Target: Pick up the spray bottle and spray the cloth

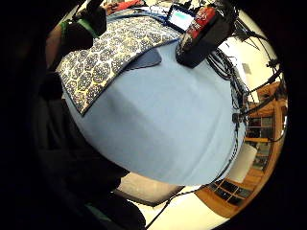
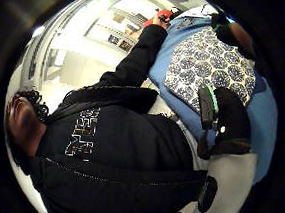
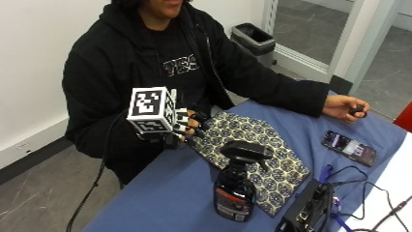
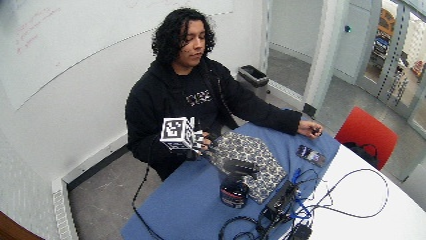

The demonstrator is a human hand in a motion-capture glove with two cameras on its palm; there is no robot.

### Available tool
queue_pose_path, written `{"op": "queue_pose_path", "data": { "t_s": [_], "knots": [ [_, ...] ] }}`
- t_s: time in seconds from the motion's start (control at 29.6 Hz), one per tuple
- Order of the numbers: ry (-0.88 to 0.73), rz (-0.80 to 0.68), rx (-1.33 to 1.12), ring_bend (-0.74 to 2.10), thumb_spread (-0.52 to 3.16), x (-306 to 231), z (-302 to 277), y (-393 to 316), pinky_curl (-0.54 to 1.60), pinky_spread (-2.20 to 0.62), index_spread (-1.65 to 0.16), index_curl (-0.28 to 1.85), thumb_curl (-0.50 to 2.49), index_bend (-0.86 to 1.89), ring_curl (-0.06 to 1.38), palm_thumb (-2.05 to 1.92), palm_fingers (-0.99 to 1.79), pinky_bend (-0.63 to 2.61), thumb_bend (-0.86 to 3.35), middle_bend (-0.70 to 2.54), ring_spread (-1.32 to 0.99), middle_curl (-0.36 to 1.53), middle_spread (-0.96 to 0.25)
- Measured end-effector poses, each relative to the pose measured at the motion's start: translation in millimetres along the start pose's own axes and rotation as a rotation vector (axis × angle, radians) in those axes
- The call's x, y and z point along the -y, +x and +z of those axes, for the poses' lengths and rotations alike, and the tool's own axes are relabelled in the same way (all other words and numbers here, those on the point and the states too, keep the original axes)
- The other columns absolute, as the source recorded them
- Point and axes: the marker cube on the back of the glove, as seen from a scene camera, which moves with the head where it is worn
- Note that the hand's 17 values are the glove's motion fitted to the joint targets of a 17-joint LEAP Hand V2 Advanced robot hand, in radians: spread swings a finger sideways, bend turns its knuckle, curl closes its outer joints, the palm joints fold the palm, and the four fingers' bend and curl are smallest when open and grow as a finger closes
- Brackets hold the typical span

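A dark spray bottle (image 3: pixel 234 189) with a black trigger head stands upright on the blue table (image 3: pixel 161 203), near its front. It shows again in the little finger side palm view (image 1: pixel 201 34). Behind it a navy cloth (image 3: pixel 257 147) with a pale round pattern lies flat. My gloved right hand (image 3: pixel 186 126) hovers above the table at the cloth's near corner, left of the bottle and apart from it. Its fingers (image 2: pixel 222 121) hang relaxed and hold nothing. The cloth (image 2: pixel 208 67) spreads out beyond them.
A phone (image 3: pixel 349 146) lies on the table's far right. The person's bare left hand (image 3: pixel 346 107) rests beyond it, holding a small dark thing. A black box (image 3: pixel 308 211) and cables (image 3: pixel 360 193) crowd the front right. A bin (image 3: pixel 256 38) stands behind.
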Motion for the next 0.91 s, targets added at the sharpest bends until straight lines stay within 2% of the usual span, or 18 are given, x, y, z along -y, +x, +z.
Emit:
{"op": "queue_pose_path", "data": {
  "t_s": [0.37,0.54,0.68,0.91],
  "knots": [
    [0.015,0.012,0.008,0.45,0.92,-11.8,3.3,0.0,0.21,0.13,-0.30,0.19,0.18,0.15,0.23,0.66,0.69,0.34,0.46,0.28,-0.07,0.20,-0.05],
    [0.100,0.064,0.011,0.44,1.05,17.7,9.6,2.9,0.23,0.14,-0.32,0.21,0.21,0.14,0.25,0.67,0.68,0.33,0.45,0.28,-0.07,0.24,-0.05],
    [0.043,0.044,0.018,0.44,1.12,-9.8,2.7,10.6,0.24,0.15,-0.32,0.22,0.22,0.13,0.27,0.68,0.69,0.32,0.44,0.28,-0.07,0.26,-0.05],
    [0.010,0.069,-0.017,0.44,1.20,-11.1,-7.7,23.8,0.27,0.15,-0.33,0.23,0.25,0.13,0.29,0.69,0.69,0.31,0.41,0.28,-0.08,0.29,-0.04]
  ]
}}
